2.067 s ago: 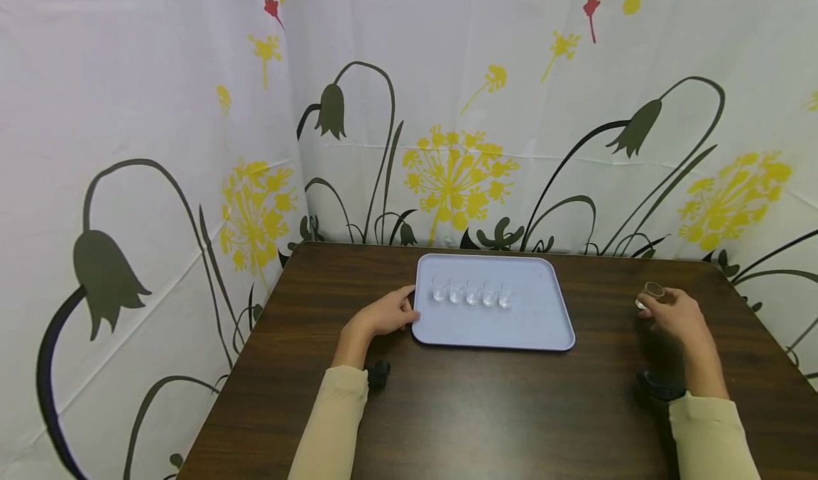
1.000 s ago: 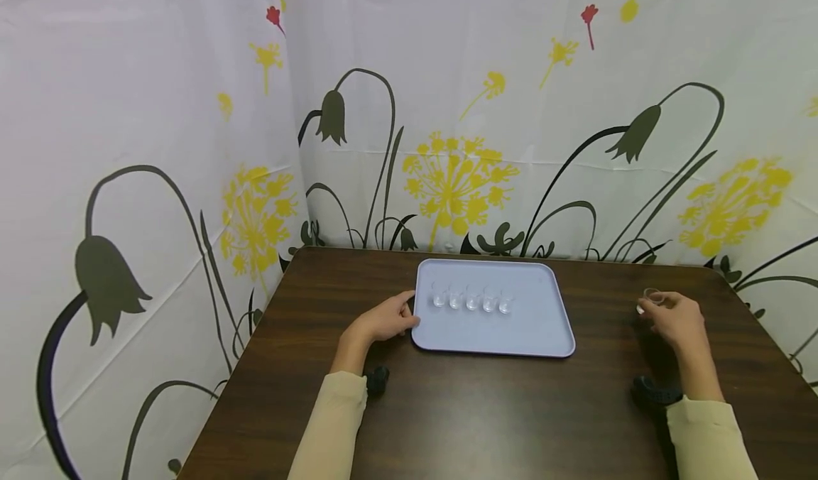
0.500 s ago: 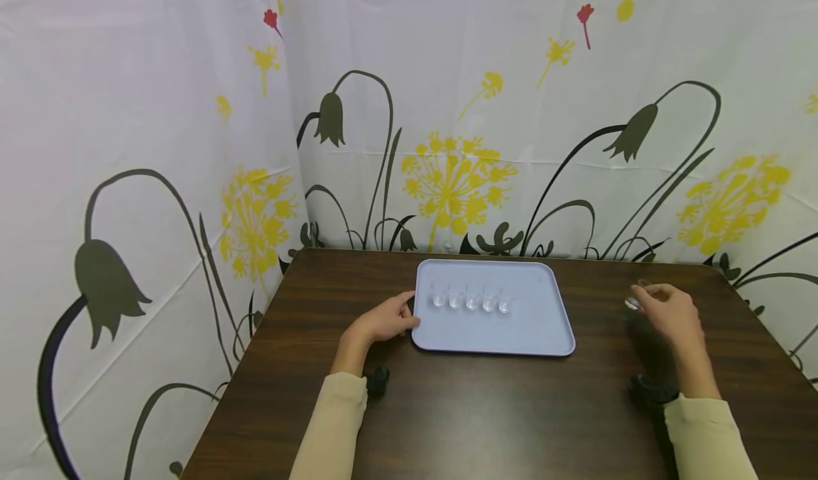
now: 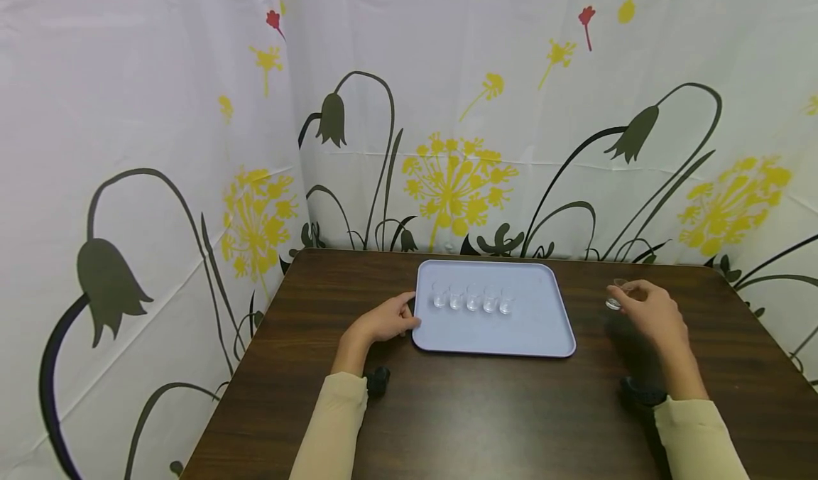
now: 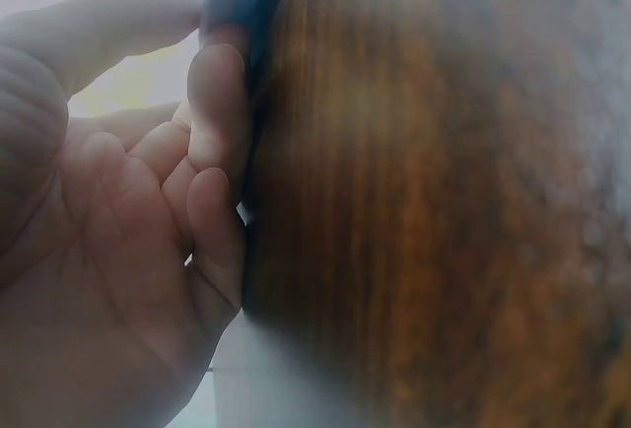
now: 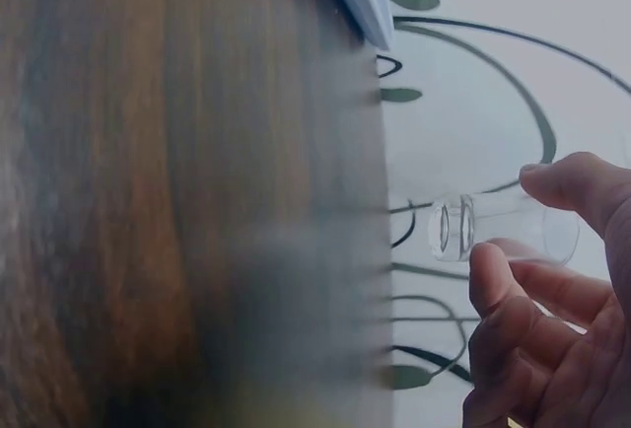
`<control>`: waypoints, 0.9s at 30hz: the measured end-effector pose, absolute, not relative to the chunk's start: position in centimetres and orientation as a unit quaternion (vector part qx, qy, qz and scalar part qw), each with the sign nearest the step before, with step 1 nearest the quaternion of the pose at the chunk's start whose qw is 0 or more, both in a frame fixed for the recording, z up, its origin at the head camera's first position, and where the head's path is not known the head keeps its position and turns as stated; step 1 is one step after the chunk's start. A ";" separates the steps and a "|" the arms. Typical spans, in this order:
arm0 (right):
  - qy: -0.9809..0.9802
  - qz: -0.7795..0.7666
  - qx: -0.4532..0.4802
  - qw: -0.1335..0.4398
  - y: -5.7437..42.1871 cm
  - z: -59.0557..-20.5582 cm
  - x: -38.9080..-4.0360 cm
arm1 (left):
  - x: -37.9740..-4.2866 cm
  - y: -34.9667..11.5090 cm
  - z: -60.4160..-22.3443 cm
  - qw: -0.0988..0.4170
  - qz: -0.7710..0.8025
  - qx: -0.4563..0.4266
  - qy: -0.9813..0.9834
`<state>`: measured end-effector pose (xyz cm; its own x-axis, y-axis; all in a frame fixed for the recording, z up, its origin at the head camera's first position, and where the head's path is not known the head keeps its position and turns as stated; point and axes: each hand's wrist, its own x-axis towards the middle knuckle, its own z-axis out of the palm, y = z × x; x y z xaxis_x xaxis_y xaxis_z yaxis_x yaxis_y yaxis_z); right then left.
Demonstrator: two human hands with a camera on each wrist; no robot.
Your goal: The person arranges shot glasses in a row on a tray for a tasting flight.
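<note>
A pale blue tray (image 4: 495, 334) lies on the table, bearing several small clear shot glasses (image 4: 473, 301) in a row across its left half. My left hand (image 4: 380, 321) grips the tray's left edge, thumb at the rim and fingers curled against the side, as the left wrist view shows. To the right of the tray, my right hand (image 4: 657, 317) holds another clear shot glass (image 4: 613, 301) between thumb and fingers. In the right wrist view this shot glass (image 6: 505, 223) is raised off the tabletop, its thick base toward the wood.
The dark wooden table (image 4: 473, 416) runs back to a white curtain (image 4: 447, 40) printed with flowers. More of the curtain hangs along the left side. Bare tray surface shows right of the row of glasses. Each wrist wears a dark band.
My right hand has moved left toward the tray, carrying the shot glass with it. The left hand keeps its grip on the tray, which stays in place.
</note>
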<state>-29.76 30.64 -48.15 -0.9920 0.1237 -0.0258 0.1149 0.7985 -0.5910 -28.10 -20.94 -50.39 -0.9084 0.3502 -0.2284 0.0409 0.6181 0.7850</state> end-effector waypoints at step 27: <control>-0.960 0.274 0.006 0.058 25.4 -48.4 -29.6 | -28.0 -20.9 -50.2 0.184 0.426 0.106 0.879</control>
<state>-29.59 25.39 -48.39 -0.9933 0.0206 0.1136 -0.0424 0.8503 -0.5246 -28.00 -20.92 -50.23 -0.9094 0.3441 -0.2336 0.0296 0.6139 0.7888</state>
